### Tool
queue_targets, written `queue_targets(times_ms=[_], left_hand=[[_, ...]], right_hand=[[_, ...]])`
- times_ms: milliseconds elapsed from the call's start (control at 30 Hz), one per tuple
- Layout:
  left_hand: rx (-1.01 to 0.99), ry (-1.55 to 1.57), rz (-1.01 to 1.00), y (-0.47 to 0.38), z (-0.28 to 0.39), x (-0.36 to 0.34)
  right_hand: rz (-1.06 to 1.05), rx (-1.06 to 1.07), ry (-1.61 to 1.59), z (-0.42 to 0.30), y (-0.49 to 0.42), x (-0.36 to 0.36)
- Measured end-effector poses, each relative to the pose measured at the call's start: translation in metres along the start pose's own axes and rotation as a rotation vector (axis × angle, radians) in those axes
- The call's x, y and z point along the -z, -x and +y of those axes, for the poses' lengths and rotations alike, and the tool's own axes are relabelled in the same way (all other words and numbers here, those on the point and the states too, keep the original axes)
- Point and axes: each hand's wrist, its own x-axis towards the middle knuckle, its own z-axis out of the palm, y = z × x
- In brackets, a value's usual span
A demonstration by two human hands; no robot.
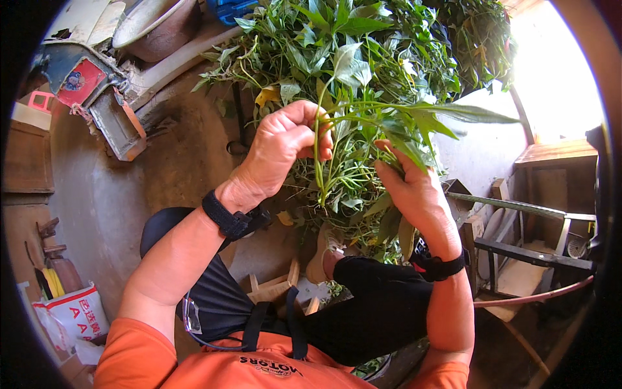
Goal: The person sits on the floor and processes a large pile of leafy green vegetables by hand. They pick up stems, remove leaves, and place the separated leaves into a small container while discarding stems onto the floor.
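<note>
My left hand (291, 138) pinches a leafy green stem (318, 131) between thumb and fingers. This sprig's cut or root end hangs below the hand, while its long pointed leaves (466, 113) reach to the right above my other hand. Several leaf stalks gather in my right hand (410, 182), between thumb and forefinger, with leaves lying over the fingers. Behind both hands rises a large heap of leafy vines (335, 58), green with a few yellow leaves. Loose stems and thin roots lie at the heap's near side, close to my shoe (320, 257).
A large basin (158, 29) and a worn machine with a metal chute (116, 126) stand at the upper left. Below them lies a printed white sack (80, 311). A metal frame (529, 253) and a wooden box (556, 155) are at right. A wooden stool (274, 287) shows between my legs.
</note>
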Motion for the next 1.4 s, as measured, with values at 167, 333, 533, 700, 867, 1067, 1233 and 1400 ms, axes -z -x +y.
queue_targets(times_ms=[167, 333, 533, 700, 867, 1067, 1233, 1400], left_hand=[[0.164, 0.348, 0.074, -0.003, -0.003, 0.006], [0.268, 0.412, 0.046, -0.005, -0.005, 0.015], [0.315, 0.443, 0.032, -0.002, 0.000, 0.011], [0.378, 0.504, 0.137, -0.004, -0.007, 0.009], [0.434, 0.598, 0.008, -0.007, -0.014, 0.023], [0.456, 0.562, 0.047, -0.005, -0.011, 0.017], [0.465, 0.575, 0.198, 0.000, -0.005, 0.002], [0.289, 0.207, 0.026, 0.006, -0.014, 0.003]], right_hand=[[0.015, 0.026, -0.111, 0.001, -0.002, -0.001], [0.009, -0.013, -0.217, -0.008, -0.003, 0.001], [-0.019, -0.164, -0.206, -0.016, -0.005, 0.006], [-0.039, 0.049, -0.356, -0.013, -0.005, 0.000], [-0.117, -0.003, -0.450, -0.012, -0.003, -0.006], [-0.232, -0.067, -0.409, -0.014, -0.004, -0.003], [-0.216, 0.008, -0.397, -0.011, -0.006, -0.006], [-0.223, -0.049, -0.582, -0.011, -0.004, -0.005]])
